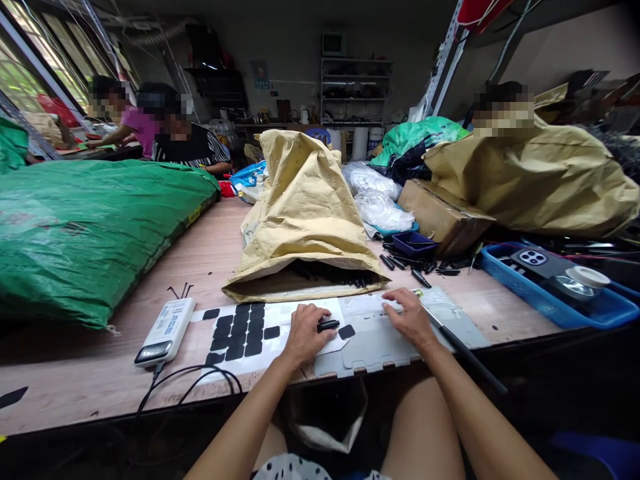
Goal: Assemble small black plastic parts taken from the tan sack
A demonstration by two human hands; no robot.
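Observation:
My left hand (307,333) is closed around a short black cylindrical piece (328,325), which sticks out past the thumb and index finger. Beneath that hand lies a white sheet (280,347) bearing several black rounded-square patches (239,330). One loose black patch (347,331) sits just right of the held piece. My right hand (410,321) hovers over or rests on a grey board (365,350), thumb and index finger apart, with nothing visible between them. Close beside the right wrist, a rod with a long black handle (470,353) slants over the table edge.
A yellowish sack (310,207) opens towards me, dark pieces inside. Black cylinders (420,277) lie scattered to its right. A green sack (100,227) and white power bank (167,331) with cables are left; a blue tray (545,290) and cardboard box (440,213) right. People sit beyond.

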